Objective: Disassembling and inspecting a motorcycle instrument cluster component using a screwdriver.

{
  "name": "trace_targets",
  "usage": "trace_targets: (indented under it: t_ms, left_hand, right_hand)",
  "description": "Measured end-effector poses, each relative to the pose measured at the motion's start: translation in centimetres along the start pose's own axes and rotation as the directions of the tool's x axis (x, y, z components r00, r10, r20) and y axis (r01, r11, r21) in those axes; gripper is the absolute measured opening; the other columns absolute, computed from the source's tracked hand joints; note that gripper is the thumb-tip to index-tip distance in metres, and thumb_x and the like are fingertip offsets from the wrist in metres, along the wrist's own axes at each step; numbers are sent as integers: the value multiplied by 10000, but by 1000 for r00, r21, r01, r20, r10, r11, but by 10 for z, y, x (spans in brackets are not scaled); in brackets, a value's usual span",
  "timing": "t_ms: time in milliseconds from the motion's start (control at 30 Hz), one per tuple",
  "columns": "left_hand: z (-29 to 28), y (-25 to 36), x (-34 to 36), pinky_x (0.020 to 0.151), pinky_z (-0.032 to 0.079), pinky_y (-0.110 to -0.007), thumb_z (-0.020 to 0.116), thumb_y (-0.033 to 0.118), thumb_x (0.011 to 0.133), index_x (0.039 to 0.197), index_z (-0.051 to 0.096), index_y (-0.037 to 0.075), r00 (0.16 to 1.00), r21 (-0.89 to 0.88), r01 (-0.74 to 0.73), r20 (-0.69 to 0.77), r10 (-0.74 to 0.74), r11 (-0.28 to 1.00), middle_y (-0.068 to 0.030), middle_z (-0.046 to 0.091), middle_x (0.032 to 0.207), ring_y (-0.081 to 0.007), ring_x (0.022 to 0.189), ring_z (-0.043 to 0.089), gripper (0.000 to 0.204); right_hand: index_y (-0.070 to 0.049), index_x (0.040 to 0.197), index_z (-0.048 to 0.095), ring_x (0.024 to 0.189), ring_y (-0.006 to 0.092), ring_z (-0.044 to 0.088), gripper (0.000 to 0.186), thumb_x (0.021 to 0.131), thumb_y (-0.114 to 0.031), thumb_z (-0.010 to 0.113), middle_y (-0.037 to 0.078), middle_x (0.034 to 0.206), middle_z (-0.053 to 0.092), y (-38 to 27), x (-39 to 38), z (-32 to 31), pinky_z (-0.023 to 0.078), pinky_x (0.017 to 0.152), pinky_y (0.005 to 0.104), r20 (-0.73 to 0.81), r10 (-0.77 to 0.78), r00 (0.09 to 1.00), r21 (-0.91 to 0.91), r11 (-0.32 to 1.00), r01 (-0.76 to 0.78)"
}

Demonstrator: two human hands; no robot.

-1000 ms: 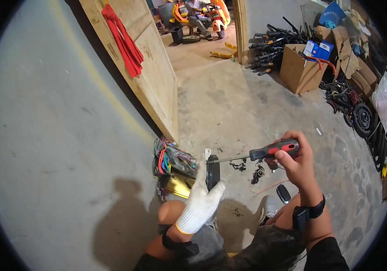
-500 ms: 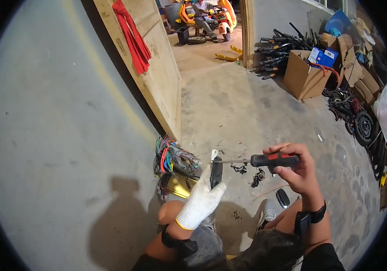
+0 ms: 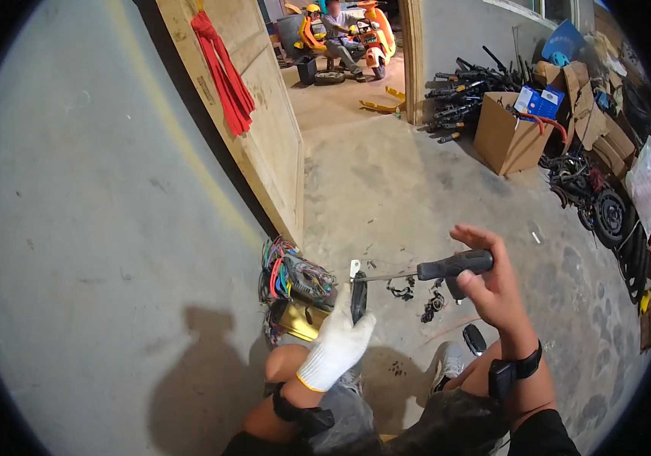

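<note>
In my left hand (image 3: 339, 342), wearing a white knit glove, is a long black oval part (image 3: 359, 299) with a pale metal tab at its far end. My bare right hand (image 3: 497, 292) has a dark-handled screwdriver (image 3: 456, 264) lying against its palm and thumb, its upper fingers stretched out. The shaft points left, and its tip meets the black part near the tab; the exact contact is too small to make out. A similar black oval piece (image 3: 474, 339) lies on the floor by my right shoe.
Bundled coloured wires (image 3: 283, 273) and a gold-coloured case (image 3: 299, 321) rest against the left wall. Small black parts (image 3: 432, 305) are scattered ahead. A wooden door (image 3: 261, 114) stands ajar. A cardboard box (image 3: 509, 137) sits at right. Beyond the doorway, a person sits beside an orange scooter (image 3: 375, 42).
My right hand's fingers have loosened from around the screwdriver handle and spread upward, and the handle has turned. Both hands, with the black part, sit slightly further left in view.
</note>
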State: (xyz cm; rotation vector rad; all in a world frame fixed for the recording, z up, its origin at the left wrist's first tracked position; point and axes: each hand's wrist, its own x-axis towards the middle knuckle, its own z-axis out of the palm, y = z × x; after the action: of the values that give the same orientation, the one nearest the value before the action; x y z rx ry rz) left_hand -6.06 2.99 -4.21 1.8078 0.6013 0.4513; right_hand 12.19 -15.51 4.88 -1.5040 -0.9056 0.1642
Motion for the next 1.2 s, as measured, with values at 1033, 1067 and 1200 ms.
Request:
trace_targets:
  t_ms: [1033,1067,1200]
  left_hand:
    - [-12,1,6,910,486,-389,607,203,916,1496,300,-63,1000,53,31,4,-31,998,-279,595,1201,-358,1078,609,708]
    - [-10,-4,7,964,488,-416,606,236,917,1514,273,-71,1000,55,-14,3,14,998,-324,592,1263,-410,1153,613,749]
    - [-12,21,0,990,481,-430,592,255,926,1524,243,-70,1000,183,16,5,-18,983,-337,554,1330,-426,1222,577,765]
  right_hand:
    - [-10,1217,557,1251,275,601,426,835,54,736,185,1283,647,9,-2,-15,483,1044,387,316,-66,946,239,971,-12]
    - [-9,1201,565,1240,271,608,416,830,48,745,183,1272,655,5,-2,-17,494,1027,382,315,-38,948,220,975,-34]
    - [-5,1116,603,1101,240,679,334,829,-10,773,151,1116,720,-6,2,-16,550,916,354,250,103,963,147,979,-143]
